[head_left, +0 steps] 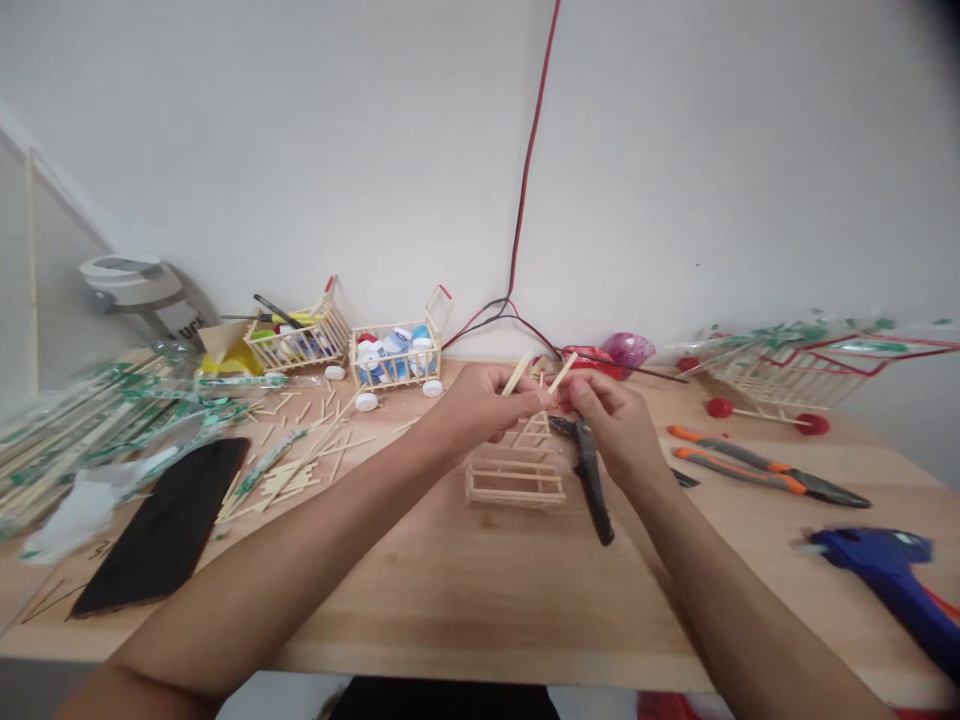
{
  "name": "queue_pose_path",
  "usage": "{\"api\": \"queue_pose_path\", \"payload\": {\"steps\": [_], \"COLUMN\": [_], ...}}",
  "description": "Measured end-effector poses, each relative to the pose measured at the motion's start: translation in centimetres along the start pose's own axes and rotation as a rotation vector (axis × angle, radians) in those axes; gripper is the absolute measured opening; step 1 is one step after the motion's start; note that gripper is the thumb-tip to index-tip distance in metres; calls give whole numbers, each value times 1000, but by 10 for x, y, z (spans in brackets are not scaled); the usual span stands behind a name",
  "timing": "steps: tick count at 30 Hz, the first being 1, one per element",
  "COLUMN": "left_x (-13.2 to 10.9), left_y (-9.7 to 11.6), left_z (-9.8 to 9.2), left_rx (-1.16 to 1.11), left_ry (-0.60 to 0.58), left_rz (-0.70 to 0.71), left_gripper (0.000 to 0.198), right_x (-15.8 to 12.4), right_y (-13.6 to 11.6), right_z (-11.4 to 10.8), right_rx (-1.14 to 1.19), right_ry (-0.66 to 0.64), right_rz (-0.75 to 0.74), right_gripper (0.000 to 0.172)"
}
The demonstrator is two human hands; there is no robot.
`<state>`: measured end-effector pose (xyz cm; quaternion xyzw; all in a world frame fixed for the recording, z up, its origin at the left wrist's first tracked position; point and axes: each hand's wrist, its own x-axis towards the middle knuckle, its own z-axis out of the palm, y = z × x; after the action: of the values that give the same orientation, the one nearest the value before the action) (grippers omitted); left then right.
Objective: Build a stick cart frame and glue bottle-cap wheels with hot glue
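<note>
**Two hands pinch craft sticks above a stick frame**

A wooden table (465, 610) fills the lower half of the frame, its back edge meeting a white wall (300, 150). A red-and-black wire (527, 190) runs down the wall to the table's back edge. The near edge crosses the bottom of the frame, and the table runs out of view at lower right.

Upper left, green-printed plastic wrappers (97, 430) spill over the table beside a loose pile of sticks (292, 470) and a black sheet (161, 525). Along the back stand two stick carts (397, 355) holding bottle caps and other small items. Another stick cart (795, 375) sits at upper right. Below it lie orange-handled pliers (765, 468), and a blue glue gun (885, 565) lies at the right edge, blurred.

A wide band of bare wood runs between the stick frame (516, 475) and the near edge, with more to its right. The frame lies at centre, below the hands. Just right of it lie black pliers (592, 490), under the right hand (607, 420).

The fingers of the left hand (480, 400) are closed on one craft stick (517, 373), and the right hand's fingers pinch another (562, 372). The two hands nearly meet.
</note>
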<state>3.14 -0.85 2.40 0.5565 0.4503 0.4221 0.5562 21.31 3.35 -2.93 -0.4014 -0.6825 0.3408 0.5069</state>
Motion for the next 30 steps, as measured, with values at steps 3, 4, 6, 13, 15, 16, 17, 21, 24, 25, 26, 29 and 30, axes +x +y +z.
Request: {"api": "queue_pose_path", "payload": {"steps": [3,4,6,13,15,16,17,21,24,25,26,29,30], "left_x": [4,5,7,11,10,10,9,7,8,8,8,7,7], "left_y": [-1,-1,-1,0,0,0,0,0,-2,-3,-4,-5,-4], "left_z": [6,8,9,4,3,2,2,1,0,0,0,1,2], "left_rx": [123,155,204,241,287,312,334,377,412,424,435,447,453], "left_ry": [-12,-11,-1,-2,-29,-39,-47,-57,-62,-64,-69,-76,-78], "left_rz": [32,41,50,36,56,68,76,87,114,129,144,176,181], "left_gripper": [18,18,16,17,19,19,20,19,20,21,22,27,29], "right_x": [-2,-4,-6,-12,-13,-14,-14,-14,-13,-13,-13,-13,-13], "right_y": [4,5,6,2,2,2,2,1,1,0,0,-2,-2], "right_z": [2,3,4,10,12,12,13,13,11,11,11,10,10], "right_rx": [117,150,208,368,398,408,418,464,477,478,478,464,446], "right_ry": [-41,-54,-84,-91,-93,-97,-101,-98,-99,-102,-104,-91,-84], "right_rz": [33,37,51,121,145,155,167,222,214,209,205,204,201], "right_gripper": [31,31,30,23,25,26,26,26,23,23,22,24,25]}}
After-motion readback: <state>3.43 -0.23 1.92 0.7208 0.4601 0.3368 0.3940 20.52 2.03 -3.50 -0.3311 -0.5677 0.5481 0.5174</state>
